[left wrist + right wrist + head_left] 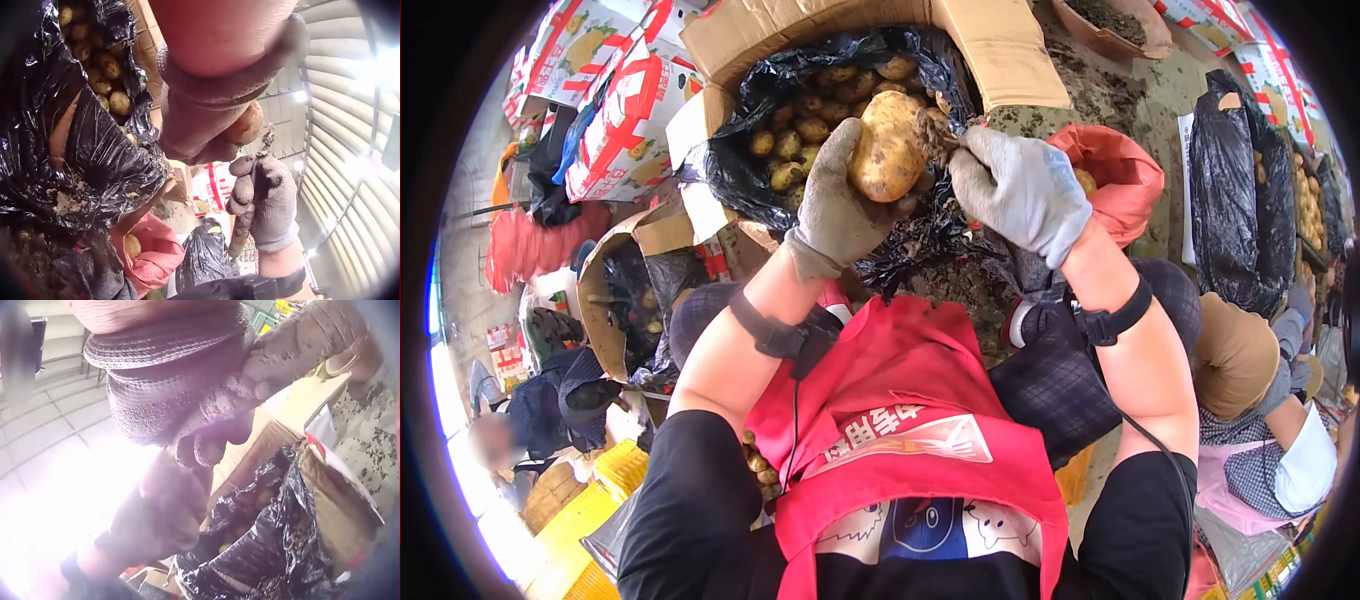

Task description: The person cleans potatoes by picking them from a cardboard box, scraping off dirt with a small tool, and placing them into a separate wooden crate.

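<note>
My gloved left hand [836, 198] grips a large pale potato [888, 150] and holds it up over a black-lined box. The right hand [1012, 185], in a grey glove, pinches a brown clump of roots and dirt [937, 130] at the potato's right end. In the left wrist view the potato [247, 124] peeks past the left glove, and the right hand [265, 195] pinches the ragged clump [269, 139] beside it. The right wrist view shows the right glove [187, 381] close up, with the left hand [159, 512] blurred beyond it.
A cardboard box [1000, 45] lined with a black bag holds several potatoes [810, 110]. A red sack [1122, 172] lies right of the hands, a black bag [1240, 200] farther right. Printed cartons [610, 90] stand at top left, yellow crates [580, 510] at bottom left. Another person [1250, 400] sits at right.
</note>
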`<state>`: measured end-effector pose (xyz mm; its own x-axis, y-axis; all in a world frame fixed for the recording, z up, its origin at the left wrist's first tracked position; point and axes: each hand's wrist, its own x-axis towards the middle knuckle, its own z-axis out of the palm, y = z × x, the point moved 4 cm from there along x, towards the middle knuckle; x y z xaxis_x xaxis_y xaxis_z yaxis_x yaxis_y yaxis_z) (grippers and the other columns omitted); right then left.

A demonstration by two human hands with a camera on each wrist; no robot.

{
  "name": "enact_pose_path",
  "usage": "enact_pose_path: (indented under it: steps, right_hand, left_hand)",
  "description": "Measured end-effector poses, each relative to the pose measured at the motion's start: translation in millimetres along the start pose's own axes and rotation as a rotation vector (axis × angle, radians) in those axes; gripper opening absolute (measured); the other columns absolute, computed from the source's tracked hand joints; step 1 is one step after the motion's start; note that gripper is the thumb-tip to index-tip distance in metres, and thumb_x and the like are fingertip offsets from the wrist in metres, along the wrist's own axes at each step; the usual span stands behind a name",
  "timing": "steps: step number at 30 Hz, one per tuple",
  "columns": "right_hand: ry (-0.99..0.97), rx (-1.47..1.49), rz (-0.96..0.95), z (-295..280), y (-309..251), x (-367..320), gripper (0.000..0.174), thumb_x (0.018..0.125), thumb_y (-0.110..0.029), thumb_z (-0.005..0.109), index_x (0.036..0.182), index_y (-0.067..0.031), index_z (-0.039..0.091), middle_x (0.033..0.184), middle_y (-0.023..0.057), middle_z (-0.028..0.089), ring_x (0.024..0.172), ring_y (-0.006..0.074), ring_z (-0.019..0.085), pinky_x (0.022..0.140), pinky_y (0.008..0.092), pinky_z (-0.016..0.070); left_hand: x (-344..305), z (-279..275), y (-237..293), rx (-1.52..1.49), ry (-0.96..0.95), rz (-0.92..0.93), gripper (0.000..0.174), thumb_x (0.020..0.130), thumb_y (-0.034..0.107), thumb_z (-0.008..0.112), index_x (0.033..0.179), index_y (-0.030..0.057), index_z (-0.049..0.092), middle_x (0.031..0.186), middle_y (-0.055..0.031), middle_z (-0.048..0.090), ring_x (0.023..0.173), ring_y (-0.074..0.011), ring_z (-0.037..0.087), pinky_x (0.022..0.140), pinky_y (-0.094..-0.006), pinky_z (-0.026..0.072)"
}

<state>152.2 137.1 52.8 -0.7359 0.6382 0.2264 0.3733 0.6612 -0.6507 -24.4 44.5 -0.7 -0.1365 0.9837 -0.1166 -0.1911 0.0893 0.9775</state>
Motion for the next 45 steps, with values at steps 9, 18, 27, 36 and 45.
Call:
enact_pose_path:
  steps: [9, 18, 27, 36, 45]
  right_hand:
    - [-0.354, -0.104, -0.124, 21, -25, -19, 0.027, 0.097, -0.035, 0.058, 0.092, -0.0104, 0.068, 0.079, 0.0187, 0.072, 0.075, 0.0401, 0.072, 0.068, 0.0514, 0.0573]
    - [-0.028, -0.040, -0.006, -24, 18, 2, 0.026, 0.097, -0.033, 0.061, 0.091, -0.0074, 0.067, 0.082, 0.0215, 0.070, 0.080, 0.0432, 0.070, 0.070, 0.0527, 0.0541]
    - [-0.164, -0.009, -0.110, 1, -12, -11, 0.024, 0.096, -0.031, 0.062, 0.086, -0.0093, 0.066, 0.072, 0.0206, 0.069, 0.071, 0.0437, 0.070, 0.064, 0.0539, 0.0547]
    - [-0.100, -0.059, -0.100, 16, -20, -11, 0.022, 0.094, -0.030, 0.062, 0.087, -0.0097, 0.067, 0.071, 0.0199, 0.070, 0.068, 0.0412, 0.071, 0.062, 0.0525, 0.0562]
    - [-0.079, -0.151, -0.139, 21, -23, -6, 0.026, 0.094, -0.035, 0.063, 0.087, -0.0100, 0.066, 0.069, 0.0168, 0.069, 0.066, 0.0396, 0.071, 0.061, 0.0523, 0.0561]
  left_hand:
    - [-3, 0, -20, -0.812, -0.034, -0.337, 0.058, 0.103, 0.052, 0.061, 0.144, 0.0110, 0.058, 0.137, -0.0102, 0.068, 0.124, -0.0263, 0.066, 0.111, -0.0441, 0.0496]
    - [-7, 6, -5, -0.626, -0.108, -0.274, 0.060, 0.105, 0.041, 0.062, 0.152, 0.0063, 0.049, 0.143, -0.0107, 0.063, 0.130, -0.0252, 0.062, 0.114, -0.0416, 0.0478]
    - [-7, 6, -9, -0.858, -0.232, -0.352, 0.061, 0.102, 0.055, 0.060, 0.139, 0.0076, 0.057, 0.122, -0.0081, 0.071, 0.114, -0.0240, 0.069, 0.093, -0.0373, 0.0590]
    - [-8, 0, -21, -0.696, 0.090, -0.258, 0.058, 0.105, 0.058, 0.051, 0.140, 0.0128, 0.060, 0.135, -0.0145, 0.067, 0.121, -0.0301, 0.066, 0.106, -0.0512, 0.0541]
    - [-10, 1, -16, -0.934, -0.178, -0.227, 0.049, 0.106, 0.038, 0.052, 0.145, 0.0101, 0.052, 0.138, -0.0090, 0.065, 0.129, -0.0227, 0.059, 0.117, -0.0479, 0.0425]
